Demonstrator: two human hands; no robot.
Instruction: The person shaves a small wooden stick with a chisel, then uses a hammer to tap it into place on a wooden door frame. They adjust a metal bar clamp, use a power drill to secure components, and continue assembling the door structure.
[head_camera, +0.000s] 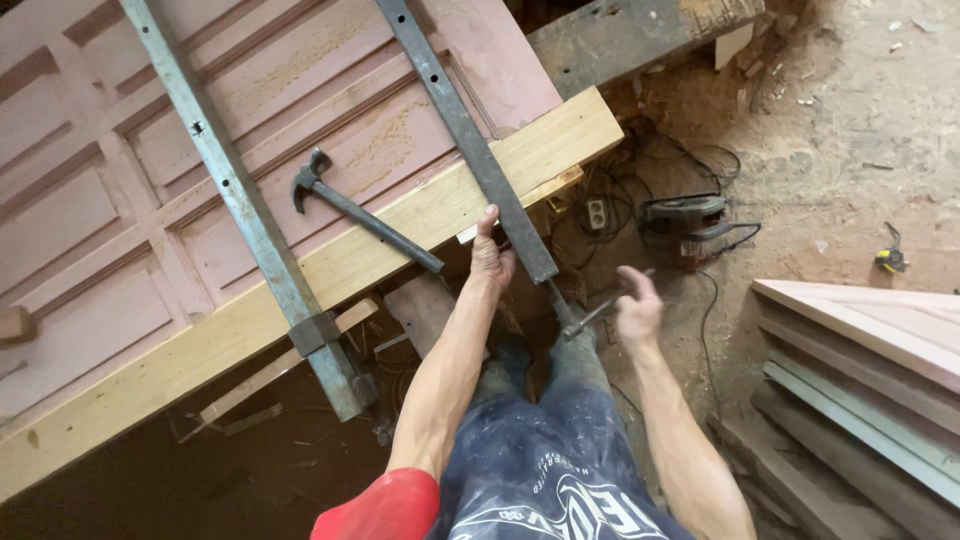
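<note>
Now your left hand (490, 255) wraps the dark bar clamp (470, 140) lying across the pale plank (400, 225) edging the pink door; keep it pressed flat; your right hand (636, 312) pinches the crank handle (600, 312); turn evenly, bar square.

The door (110, 190) at upper left is wood with matt, dusty pink paint; the plank (330, 270) along its edge is bare, pale, smooth wood. Both bar clamps (470, 135) (250, 215) are dull grey metal, scuffed. The hammer (362, 212) is dark matt metal. The saw (690, 222) at right is dark plastic and metal. The floor (860, 120) is rough and dusty.
</note>
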